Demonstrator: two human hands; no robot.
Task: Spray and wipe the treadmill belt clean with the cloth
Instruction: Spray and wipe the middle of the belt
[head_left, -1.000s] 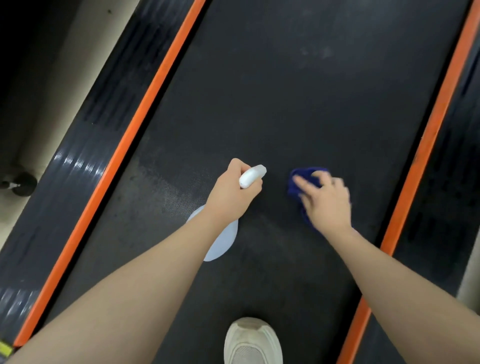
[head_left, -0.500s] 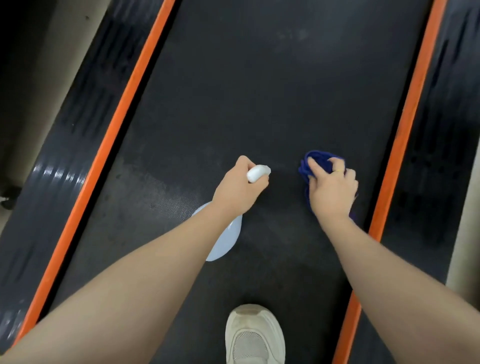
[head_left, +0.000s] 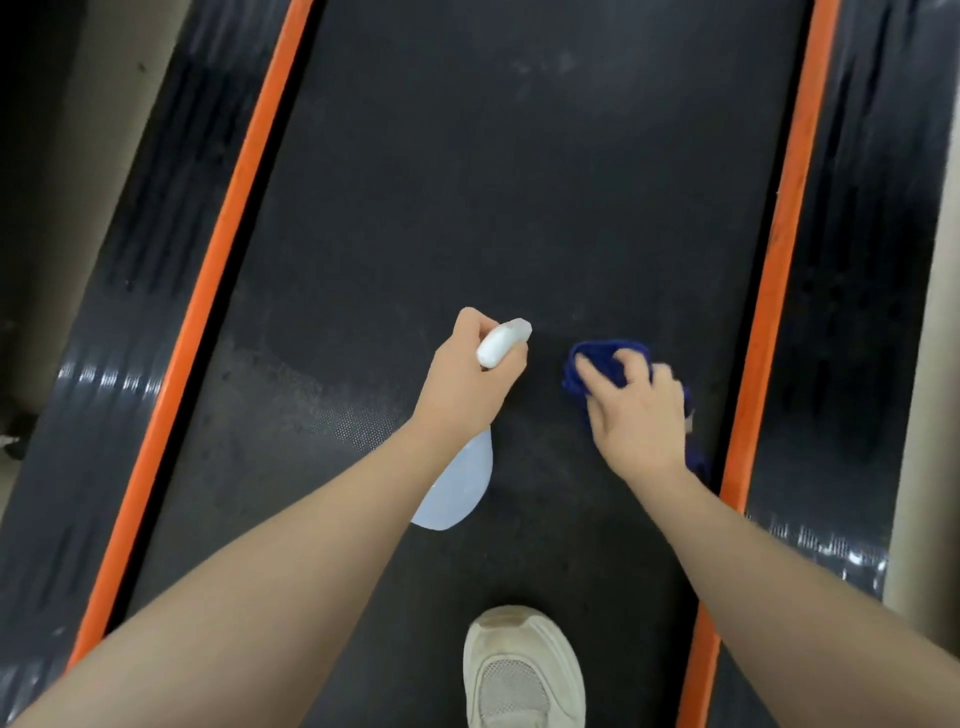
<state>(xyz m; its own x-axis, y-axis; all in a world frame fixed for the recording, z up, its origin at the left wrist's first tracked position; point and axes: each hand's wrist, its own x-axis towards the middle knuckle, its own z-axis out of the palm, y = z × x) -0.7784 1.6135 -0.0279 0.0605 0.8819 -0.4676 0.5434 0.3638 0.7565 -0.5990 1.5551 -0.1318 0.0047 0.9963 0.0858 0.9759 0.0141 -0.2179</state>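
Observation:
The black treadmill belt (head_left: 493, 182) runs away from me between two orange strips. My left hand (head_left: 467, 384) grips the neck of a pale spray bottle (head_left: 457, 488), its white nozzle (head_left: 504, 340) pointing forward and right over the belt. A dark blue cloth (head_left: 608, 358) lies bunched on the belt just right of the nozzle. My right hand (head_left: 636, 410) holds it down there, thumb and curled fingers dug into the folds. The cloth's tail trails back under my wrist towards the right orange strip (head_left: 774, 291). The fingers are slightly blurred.
A damp, shiny patch (head_left: 322, 400) marks the belt left of the bottle. My white shoe (head_left: 524, 670) stands on the belt at the bottom. Black side rails (head_left: 135, 291) flank the orange strips, with beige floor (head_left: 88, 104) beyond on the left.
My right hand slid the cloth right towards the orange strip, then a little back left. My left hand kept its grip on the bottle and barely moved.

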